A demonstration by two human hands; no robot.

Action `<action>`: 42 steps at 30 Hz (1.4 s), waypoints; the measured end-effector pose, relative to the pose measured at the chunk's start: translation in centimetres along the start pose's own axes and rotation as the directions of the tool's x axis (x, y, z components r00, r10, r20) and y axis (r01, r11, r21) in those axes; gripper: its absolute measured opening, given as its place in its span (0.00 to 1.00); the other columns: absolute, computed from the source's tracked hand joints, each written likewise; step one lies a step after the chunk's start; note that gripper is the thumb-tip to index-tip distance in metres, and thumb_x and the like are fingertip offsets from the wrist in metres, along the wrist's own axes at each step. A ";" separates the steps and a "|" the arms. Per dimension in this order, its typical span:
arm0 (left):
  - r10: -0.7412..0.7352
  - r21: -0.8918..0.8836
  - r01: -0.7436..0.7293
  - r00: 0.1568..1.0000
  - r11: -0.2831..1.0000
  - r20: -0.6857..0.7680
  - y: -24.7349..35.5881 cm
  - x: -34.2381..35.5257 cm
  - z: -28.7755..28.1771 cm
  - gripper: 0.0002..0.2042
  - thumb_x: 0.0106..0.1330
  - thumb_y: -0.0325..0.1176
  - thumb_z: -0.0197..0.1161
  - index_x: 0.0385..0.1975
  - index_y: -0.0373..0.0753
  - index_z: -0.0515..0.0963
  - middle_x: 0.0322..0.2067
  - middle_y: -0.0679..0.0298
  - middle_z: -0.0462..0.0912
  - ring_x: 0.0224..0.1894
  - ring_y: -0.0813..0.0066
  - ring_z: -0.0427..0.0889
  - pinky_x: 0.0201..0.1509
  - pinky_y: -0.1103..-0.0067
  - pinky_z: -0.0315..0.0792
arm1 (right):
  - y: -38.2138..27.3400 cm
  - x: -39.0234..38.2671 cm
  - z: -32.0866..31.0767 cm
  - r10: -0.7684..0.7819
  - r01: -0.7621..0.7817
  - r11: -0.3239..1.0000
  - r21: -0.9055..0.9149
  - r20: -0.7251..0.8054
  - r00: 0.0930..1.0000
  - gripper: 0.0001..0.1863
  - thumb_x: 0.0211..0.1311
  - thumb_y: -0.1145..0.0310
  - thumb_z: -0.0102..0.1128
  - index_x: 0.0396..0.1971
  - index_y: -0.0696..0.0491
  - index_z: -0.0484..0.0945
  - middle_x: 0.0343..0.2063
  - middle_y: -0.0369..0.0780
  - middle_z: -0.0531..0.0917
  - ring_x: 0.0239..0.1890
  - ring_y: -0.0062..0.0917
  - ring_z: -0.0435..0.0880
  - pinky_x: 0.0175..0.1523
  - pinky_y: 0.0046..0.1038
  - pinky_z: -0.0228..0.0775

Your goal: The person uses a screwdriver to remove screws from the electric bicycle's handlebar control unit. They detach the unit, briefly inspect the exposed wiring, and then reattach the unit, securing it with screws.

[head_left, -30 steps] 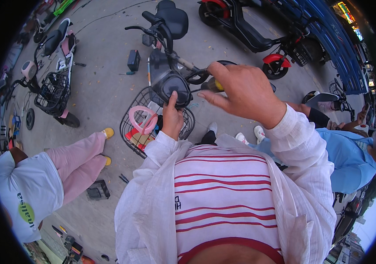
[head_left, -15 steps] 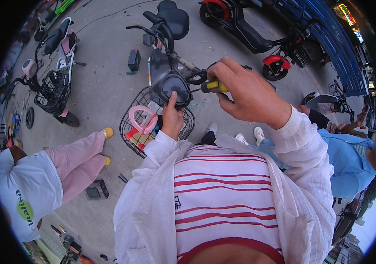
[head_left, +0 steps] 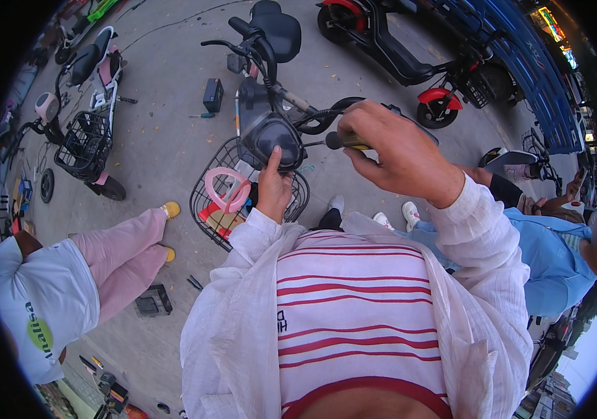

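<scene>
My left hand (head_left: 273, 190) grips the dark, glossy headlight housing (head_left: 275, 134) of an electric bike, thumb on its face and the other fingers hidden. My right hand (head_left: 399, 155) is closed around a screwdriver (head_left: 335, 140) with a black and yellow handle. Its thin shaft points left and reaches the right side of the housing; whether the tip sits in a screw cannot be made out. Just beyond are the handlebar (head_left: 265, 56) and bent black cables. A wire basket (head_left: 204, 225) below the housing holds a pink ring-shaped part (head_left: 209, 183) and red and tan items.
A black battery (head_left: 212, 96) stands on the ground beyond. One person in pink trousers (head_left: 120, 244) is at left, another in light blue (head_left: 546, 255) at right. Other electric bikes (head_left: 92, 140) and a black-and-red scooter (head_left: 399, 52) are parked around. An open black tray (head_left: 154, 300) lies at lower left.
My right hand has shifted slightly to the right and turned with the screwdriver, so less yellow of the handle shows. My left hand stays on the housing, which has tilted very slightly.
</scene>
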State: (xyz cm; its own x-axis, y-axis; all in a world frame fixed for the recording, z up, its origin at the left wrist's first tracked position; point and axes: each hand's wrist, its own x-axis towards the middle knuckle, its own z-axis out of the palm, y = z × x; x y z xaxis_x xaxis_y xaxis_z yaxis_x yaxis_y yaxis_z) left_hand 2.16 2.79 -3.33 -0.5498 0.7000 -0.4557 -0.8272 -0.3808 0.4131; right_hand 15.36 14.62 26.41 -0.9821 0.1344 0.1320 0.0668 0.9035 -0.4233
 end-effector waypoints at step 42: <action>0.002 -0.003 -0.002 0.998 1.000 0.056 -1.1 -0.1 -2.0 0.17 0.72 0.40 0.60 0.55 0.37 0.74 0.50 0.64 0.81 0.51 0.75 0.79 0.58 0.76 0.71 | 10.5 2.6 21.0 0.655 -0.574 0.637 0.514 0.033 0.755 0.09 0.50 0.68 0.67 0.25 0.59 0.84 0.21 0.45 0.84 0.24 0.32 0.85 0.33 0.31 0.75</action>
State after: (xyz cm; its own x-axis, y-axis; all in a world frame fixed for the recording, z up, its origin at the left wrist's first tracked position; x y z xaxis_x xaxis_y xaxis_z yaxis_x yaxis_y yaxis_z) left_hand 2.87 1.94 -5.31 -0.5442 0.7321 -0.4098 -0.8265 -0.3841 0.4115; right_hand 9.78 15.90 3.52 -0.7038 0.6796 -0.2068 0.5160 0.2891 -0.8063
